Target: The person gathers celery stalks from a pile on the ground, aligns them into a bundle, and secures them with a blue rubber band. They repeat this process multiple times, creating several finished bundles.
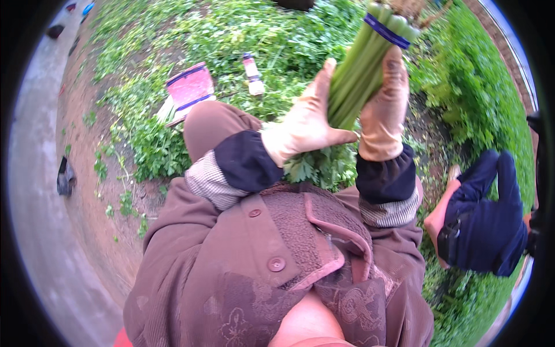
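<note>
Upright before me is a bunch of celery (pixel 356 82), its root end at the top and its leaves down near my jacket. A purple band (pixel 386 31) wraps its stalks just below the roots. My left hand (pixel 305 119), in a pale glove, lies along one side of the stalks with its fingers spread. On the other side my right hand (pixel 386 106), also gloved, presses against them. The bunch rests between both palms. Beyond my knee lie a pink sheet with purple bands (pixel 190 86) around pale stalks and a small pink-and-white item with a purple end (pixel 253 76).
Cut celery leaves (pixel 160 152) cover the ground ahead and to the left. Standing celery plants (pixel 485 95) grow at the right, where another person in dark clothes (pixel 481 230) bends over. A concrete strip (pixel 34 173) runs down the far left, with a dark object (pixel 65 178) at its edge.
</note>
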{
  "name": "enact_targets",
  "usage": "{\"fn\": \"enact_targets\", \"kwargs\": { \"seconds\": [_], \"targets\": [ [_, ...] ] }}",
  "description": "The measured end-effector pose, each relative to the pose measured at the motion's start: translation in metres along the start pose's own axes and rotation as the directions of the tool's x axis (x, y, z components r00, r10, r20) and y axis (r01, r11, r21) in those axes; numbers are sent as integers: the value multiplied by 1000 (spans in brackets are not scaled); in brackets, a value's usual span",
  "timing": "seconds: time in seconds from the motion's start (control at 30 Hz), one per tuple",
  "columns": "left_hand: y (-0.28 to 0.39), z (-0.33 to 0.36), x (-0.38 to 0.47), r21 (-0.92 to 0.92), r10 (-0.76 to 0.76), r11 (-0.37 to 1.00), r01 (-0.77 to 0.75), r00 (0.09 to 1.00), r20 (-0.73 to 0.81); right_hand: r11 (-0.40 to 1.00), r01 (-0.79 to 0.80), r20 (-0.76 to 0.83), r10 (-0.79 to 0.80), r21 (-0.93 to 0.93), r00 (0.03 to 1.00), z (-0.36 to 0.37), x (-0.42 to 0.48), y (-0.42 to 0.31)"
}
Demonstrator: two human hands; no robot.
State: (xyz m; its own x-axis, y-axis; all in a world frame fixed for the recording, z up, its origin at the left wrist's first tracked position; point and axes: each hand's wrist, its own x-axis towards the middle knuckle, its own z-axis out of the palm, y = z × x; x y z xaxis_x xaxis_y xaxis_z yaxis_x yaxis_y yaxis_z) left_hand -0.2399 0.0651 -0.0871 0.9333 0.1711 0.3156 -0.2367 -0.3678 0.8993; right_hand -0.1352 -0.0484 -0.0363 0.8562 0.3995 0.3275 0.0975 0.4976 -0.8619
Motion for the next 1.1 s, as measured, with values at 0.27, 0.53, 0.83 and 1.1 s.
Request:
{"fn": "enact_targets", "kwargs": {
  "seconds": [0.27,0.53,0.83,1.1],
  "targets": [
    [-2,-60,0,-148,72,980,-134,928,-365,975,194,321,-150,-110,935,84,-11,-17],
    [1,-284,-68,415,451,888,-198,549,-704,940,-241,149,282,-242,948,47,23,69],
    [-75,-440,-224,202,-160,530,824,330,-930,627,-680,-150,684,-378,714,-71,40,185],
    [-174,-458,-236,375,-474,-118,919,280,-835,390,-762,-105,854,-517,509,-84,26,261]
  ]
}}
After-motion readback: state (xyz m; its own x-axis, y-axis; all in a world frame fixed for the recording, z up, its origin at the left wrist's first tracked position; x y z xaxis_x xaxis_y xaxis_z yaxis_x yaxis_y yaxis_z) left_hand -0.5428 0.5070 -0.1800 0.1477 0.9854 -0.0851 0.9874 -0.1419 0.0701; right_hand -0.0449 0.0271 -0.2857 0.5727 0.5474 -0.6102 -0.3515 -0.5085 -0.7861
